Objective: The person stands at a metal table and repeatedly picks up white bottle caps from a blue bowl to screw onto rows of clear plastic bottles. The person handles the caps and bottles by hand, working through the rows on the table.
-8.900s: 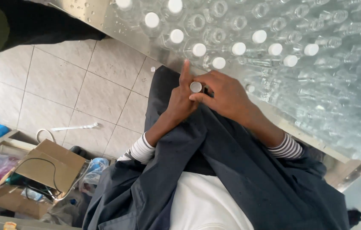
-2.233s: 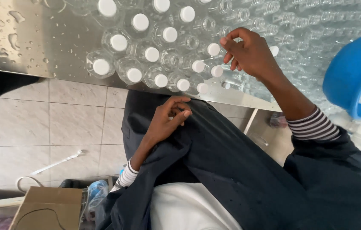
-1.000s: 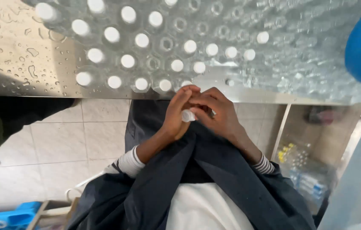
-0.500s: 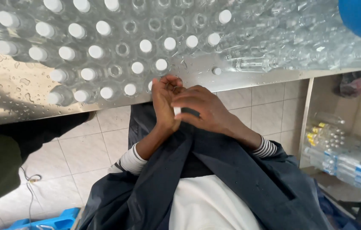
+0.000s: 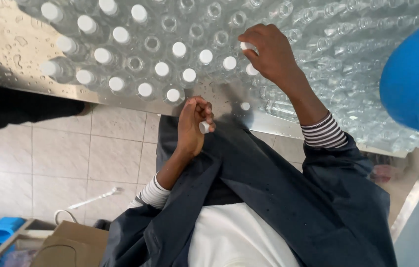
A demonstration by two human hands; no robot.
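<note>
Upper left of the frame: wet stainless-steel table with rows of clear plastic bottles, several of them already wearing white caps; open-necked bottles sit further right in the same rows. Centre frame, just below the table edge: left hand, fingers curled shut around a small white screw cap pinched at the fingertips. One loose white cap lies on bare steel just beside it. Upper centre-right: right hand, fingers closed on another white cap over a bottle neck among the rows. Far right: blue plastic bucket.

Judgement: capping goes best if the cap sits square on the neck before twisting; the wet surface means slippery grip, so pinch firmly.
</note>
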